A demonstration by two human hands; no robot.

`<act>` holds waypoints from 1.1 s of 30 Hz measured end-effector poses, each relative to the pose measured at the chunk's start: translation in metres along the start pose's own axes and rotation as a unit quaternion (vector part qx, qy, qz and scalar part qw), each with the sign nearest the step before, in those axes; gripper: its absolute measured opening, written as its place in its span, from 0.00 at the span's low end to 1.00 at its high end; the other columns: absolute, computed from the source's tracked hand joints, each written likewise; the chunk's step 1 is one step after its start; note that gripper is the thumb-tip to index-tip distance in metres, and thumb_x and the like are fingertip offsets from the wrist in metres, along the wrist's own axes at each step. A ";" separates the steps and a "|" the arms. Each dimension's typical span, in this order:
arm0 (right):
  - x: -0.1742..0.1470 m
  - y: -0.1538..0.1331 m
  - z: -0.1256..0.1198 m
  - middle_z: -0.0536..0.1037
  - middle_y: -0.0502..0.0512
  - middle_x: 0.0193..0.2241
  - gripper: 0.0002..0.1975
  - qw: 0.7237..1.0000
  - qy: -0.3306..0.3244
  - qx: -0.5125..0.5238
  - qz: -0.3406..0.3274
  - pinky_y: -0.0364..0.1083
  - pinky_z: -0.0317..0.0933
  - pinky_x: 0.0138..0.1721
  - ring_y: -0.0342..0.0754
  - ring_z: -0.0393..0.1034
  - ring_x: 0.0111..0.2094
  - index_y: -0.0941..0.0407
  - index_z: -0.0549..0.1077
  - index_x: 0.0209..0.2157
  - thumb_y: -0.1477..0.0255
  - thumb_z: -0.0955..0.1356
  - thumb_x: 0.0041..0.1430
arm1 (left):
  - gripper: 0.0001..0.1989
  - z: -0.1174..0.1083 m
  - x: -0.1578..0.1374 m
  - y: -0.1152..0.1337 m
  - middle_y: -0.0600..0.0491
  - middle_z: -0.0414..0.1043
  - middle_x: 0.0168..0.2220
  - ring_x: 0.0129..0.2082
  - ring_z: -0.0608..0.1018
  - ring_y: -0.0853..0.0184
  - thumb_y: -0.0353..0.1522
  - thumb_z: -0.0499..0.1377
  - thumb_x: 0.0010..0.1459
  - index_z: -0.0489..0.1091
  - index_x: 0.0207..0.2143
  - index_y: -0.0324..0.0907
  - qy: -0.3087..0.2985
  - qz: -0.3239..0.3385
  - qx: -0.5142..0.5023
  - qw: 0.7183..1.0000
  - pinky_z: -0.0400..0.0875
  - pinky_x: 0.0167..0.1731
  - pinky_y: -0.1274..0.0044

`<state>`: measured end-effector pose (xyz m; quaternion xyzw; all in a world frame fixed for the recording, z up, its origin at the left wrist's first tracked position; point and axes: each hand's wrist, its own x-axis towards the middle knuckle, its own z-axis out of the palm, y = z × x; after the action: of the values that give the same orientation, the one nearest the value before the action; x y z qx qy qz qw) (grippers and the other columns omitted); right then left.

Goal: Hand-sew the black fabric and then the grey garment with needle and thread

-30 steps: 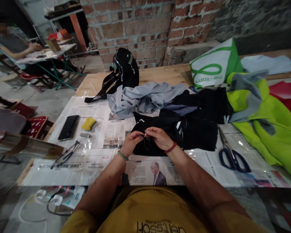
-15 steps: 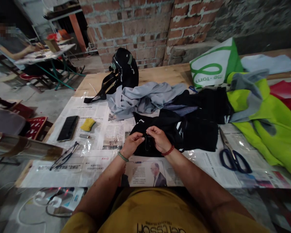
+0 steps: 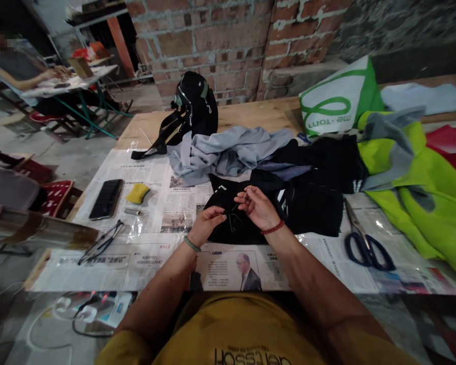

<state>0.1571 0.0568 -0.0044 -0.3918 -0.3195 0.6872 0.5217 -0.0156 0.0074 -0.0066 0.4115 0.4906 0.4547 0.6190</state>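
Thread (image 3: 232, 222) trailed over black cloth (image 3: 226, 195) on the tabletop (image 3: 258, 112) after my right hand (image 3: 257, 207), pinching what looked like a needle (image 3: 248, 189), rose away from my left hand (image 3: 207, 224), seemingly pinching the cloth, so the thread was probably being drawn through.

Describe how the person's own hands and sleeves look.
The left hand and right hand wear no gloves. A green bracelet circles the left wrist, a red bracelet the right. The sleeves are mustard yellow and short.
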 end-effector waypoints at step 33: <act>0.044 -0.092 -0.015 0.73 0.43 0.19 0.03 0.984 0.033 0.103 -0.141 0.37 0.71 0.26 0.37 0.71 0.22 0.56 0.68 0.32 0.75 0.68 0.58 | 0.14 -0.007 -0.001 0.000 0.61 0.64 0.21 0.22 0.62 0.77 0.35 0.67 0.39 0.72 0.29 0.38 -0.013 0.009 -0.005 1.000 0.56 0.25 0.82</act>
<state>0.2062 0.1230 0.0571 -0.3099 -0.2815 0.6227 0.6610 -0.0222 0.0064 -0.0079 0.4182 0.4767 0.4572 0.6236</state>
